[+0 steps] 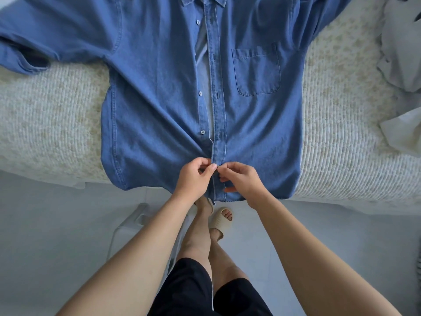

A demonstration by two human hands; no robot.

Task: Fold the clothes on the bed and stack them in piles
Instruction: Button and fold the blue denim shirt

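The blue denim shirt [159, 87] lies face-up across the bed [45, 124], hem at six o'clock, so her left hand [193, 176] and right hand [241, 181] can each pinch the placket, apparently buttoning before folding.

A bed [57, 124] under a cream ribbed cover stands on a pale grey floor [45, 224] (smooth, softly lit); a clear chair [127, 229] sits beside it.
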